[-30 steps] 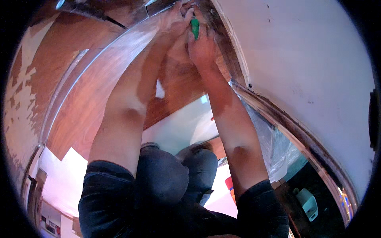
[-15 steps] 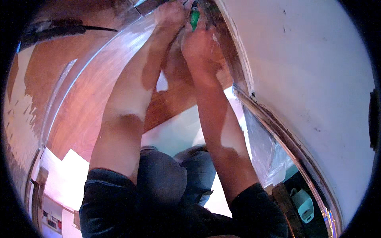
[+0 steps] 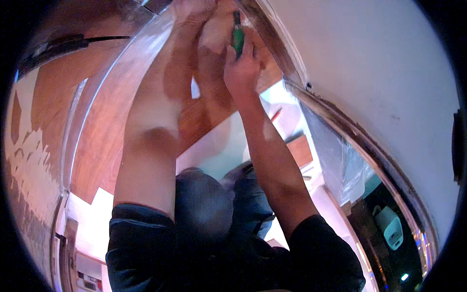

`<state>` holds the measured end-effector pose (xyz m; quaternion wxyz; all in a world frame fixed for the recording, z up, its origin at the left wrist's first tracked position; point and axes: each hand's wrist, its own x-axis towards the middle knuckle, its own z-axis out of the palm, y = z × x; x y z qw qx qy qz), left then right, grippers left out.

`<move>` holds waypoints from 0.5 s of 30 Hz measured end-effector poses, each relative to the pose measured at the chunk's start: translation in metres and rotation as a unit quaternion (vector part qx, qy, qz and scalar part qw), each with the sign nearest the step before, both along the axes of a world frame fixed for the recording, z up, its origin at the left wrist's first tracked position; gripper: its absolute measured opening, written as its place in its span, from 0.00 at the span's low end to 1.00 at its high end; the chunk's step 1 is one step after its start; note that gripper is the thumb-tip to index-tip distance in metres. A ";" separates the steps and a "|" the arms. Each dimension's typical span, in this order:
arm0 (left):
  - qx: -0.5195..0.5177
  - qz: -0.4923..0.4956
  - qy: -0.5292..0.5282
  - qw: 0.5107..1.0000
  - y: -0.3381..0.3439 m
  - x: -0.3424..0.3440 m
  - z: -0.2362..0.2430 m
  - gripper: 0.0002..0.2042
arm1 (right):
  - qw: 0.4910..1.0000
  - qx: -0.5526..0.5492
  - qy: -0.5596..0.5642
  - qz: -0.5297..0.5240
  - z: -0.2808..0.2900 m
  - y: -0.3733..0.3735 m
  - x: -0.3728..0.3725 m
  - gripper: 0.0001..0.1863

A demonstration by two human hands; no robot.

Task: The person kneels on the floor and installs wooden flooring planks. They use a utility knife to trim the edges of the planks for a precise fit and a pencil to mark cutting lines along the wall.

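Your right hand (image 3: 242,68) has a snug grip on that green-handled tool (image 3: 238,41) up at 12 o'clock; your left hand (image 3: 193,9), between 11 and 12, is too blurry to tell its grip.

The tool (image 3: 238,43) has a bright green handle and a dark shaft. The board (image 3: 109,126) is reddish brown with fine, darker wood grain and whitish glare toward the top. The wall (image 3: 379,58) is pale lilac-grey, sparsely marked with dark smudges, and its trim (image 3: 278,41) is dark brown. The shirt (image 3: 138,246) is black, the trousers (image 3: 202,202) dark blue-grey, the container (image 3: 389,226) white with a greenish tinge.
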<state>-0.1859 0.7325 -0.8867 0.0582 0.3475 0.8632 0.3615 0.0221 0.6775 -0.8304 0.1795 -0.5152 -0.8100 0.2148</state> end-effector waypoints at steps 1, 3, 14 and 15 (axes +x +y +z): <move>-0.019 0.000 -0.029 0.999 0.001 0.007 0.020 0.20 | 1.000 -0.017 0.007 -0.010 0.002 -0.010 0.021 0.30; -0.013 -0.002 -0.020 1.000 -0.010 -0.002 0.025 0.19 | 0.997 -0.063 0.035 -0.008 0.017 -0.030 0.058 0.29; 0.019 -0.037 0.100 0.994 -0.009 -0.015 -0.026 0.20 | 0.987 -0.105 -0.104 -0.062 0.059 -0.044 0.145 0.26; 0.021 -0.044 0.070 0.996 -0.013 -0.008 -0.011 0.20 | 0.988 -0.100 -0.102 -0.066 0.063 -0.048 0.149 0.26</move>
